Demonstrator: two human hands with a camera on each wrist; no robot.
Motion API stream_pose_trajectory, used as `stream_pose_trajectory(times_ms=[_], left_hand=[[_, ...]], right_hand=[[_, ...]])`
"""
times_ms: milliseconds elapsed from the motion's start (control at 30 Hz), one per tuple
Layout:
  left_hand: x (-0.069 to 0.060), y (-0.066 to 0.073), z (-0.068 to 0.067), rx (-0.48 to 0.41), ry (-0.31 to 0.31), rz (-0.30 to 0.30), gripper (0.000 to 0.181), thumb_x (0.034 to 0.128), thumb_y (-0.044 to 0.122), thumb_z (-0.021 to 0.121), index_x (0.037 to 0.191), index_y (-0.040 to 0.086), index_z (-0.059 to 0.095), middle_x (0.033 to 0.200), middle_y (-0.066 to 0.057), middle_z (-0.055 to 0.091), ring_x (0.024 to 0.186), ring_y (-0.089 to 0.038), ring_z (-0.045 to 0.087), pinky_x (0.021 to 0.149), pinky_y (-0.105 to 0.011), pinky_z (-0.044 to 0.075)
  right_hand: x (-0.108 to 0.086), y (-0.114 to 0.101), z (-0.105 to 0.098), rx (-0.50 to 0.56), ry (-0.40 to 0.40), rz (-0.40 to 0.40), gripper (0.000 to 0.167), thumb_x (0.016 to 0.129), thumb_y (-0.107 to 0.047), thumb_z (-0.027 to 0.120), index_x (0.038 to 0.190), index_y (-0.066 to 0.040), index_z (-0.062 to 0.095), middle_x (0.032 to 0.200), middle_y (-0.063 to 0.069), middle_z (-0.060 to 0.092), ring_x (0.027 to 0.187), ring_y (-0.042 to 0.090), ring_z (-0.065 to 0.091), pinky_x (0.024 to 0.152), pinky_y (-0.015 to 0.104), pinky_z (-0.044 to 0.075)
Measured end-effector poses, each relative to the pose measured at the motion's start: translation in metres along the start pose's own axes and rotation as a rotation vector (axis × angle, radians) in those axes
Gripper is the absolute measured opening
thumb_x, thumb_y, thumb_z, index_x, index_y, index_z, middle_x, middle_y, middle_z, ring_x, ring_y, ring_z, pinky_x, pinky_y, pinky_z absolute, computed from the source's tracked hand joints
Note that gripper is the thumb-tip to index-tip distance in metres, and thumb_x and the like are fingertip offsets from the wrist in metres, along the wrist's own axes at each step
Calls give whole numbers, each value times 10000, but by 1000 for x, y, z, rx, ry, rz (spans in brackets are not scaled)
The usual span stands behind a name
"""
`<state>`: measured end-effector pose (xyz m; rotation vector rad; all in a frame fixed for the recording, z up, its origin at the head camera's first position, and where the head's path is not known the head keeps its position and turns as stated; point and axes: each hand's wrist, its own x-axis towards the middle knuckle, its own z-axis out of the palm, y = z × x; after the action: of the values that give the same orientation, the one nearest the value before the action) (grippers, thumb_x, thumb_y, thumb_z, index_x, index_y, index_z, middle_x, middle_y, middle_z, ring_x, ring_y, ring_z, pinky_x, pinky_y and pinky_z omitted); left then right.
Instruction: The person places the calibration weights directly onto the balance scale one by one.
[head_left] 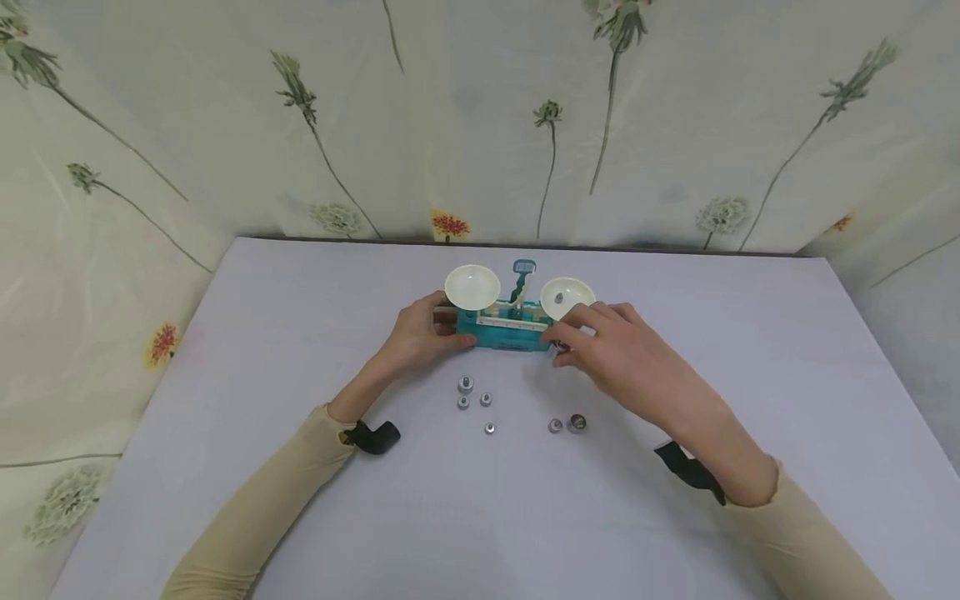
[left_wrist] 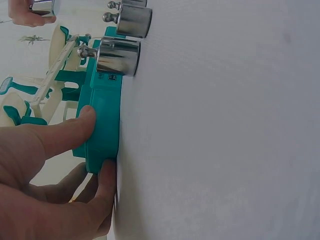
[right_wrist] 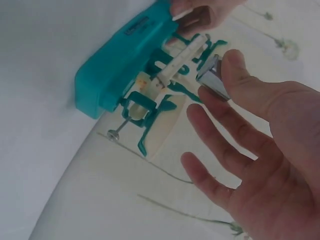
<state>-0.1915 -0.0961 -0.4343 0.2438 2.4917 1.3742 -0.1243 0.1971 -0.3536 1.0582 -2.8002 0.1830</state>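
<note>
A teal balance scale (head_left: 504,335) with two cream pans stands toward the table's back. The left hand (head_left: 426,335) grips its left end, thumb on the front face and fingers behind, as the left wrist view (left_wrist: 60,175) also shows. The right hand (head_left: 626,358) is at the scale's right end, in front of the right pan (head_left: 567,293). In the right wrist view that hand (right_wrist: 265,145) pinches a shiny metal weight (right_wrist: 214,79) between thumb and index finger, its other fingers spread. A small weight (head_left: 558,297) lies in the right pan; the left pan (head_left: 472,287) is bare.
Several metal weights stand on the table before the scale: a group at centre left, with a larger one (head_left: 466,384), and two to the right, one larger (head_left: 577,423). The white table (head_left: 450,517) ends at a dark back edge against a flower-patterned cloth (head_left: 465,125).
</note>
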Motion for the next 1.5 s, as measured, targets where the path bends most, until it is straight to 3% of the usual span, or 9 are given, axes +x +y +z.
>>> stream_pose_trajectory(times_ms=[567, 800, 1500], left_hand=[[-1, 0, 0, 5, 5, 7, 712, 933, 164, 853, 1553, 71, 516, 1527, -204, 627, 1389, -397, 656, 1156, -483, 565], [-1, 1, 0, -10, 1, -4, 714, 930, 161, 856, 1551, 67, 517, 1525, -205, 627, 1375, -395, 667, 1145, -475, 573], [0, 2, 0, 5, 3, -12, 713, 930, 156, 855, 1551, 64, 516, 1508, -216, 638, 1371, -397, 668, 1146, -482, 572]], right_hand=[[1, 9, -5, -18, 113, 36, 347, 922, -154, 854, 1237, -171, 711, 1138, 31, 715, 984, 253, 673, 952, 518, 555], [4, 17, -8, -26, 154, 56, 376, 910, -162, 870, 1256, -158, 723, 1158, 57, 720, 1110, 306, 693, 965, 540, 550], [14, 30, -2, -24, 145, 117, 310, 952, -190, 827, 1231, -118, 714, 1181, 80, 715, 1093, 300, 684, 933, 530, 528]])
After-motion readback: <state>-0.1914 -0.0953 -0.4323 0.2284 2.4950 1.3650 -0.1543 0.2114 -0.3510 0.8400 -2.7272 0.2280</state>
